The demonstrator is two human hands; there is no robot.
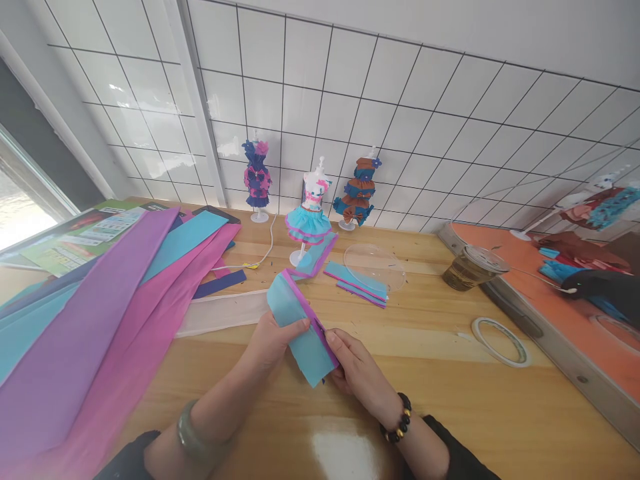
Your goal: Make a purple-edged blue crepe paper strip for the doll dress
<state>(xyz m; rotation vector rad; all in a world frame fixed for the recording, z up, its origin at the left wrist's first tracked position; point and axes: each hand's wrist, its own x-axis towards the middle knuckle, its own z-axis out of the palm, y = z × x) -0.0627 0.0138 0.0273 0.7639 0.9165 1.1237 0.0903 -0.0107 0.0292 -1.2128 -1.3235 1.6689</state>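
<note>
A light blue strip with a purple edge (291,303) is held over the wooden table, its far end running back toward a small dress form in a blue skirt (309,220). My left hand (274,337) grips the strip from the left, thumb on top. At the strip's purple edge, my right hand (355,365) is closed around something dark, mostly hidden by the fingers and the strip. Folded blue and purple pieces (356,283) lie just beyond, to the right.
Long purple, blue and pink sheets (107,300) cover the left side. Two more dress forms (257,177) stand at the wall. A clear plastic disc (375,267), a lidded cup (473,268) and a tape roll (501,342) are on the right, beside an orange surface (530,293).
</note>
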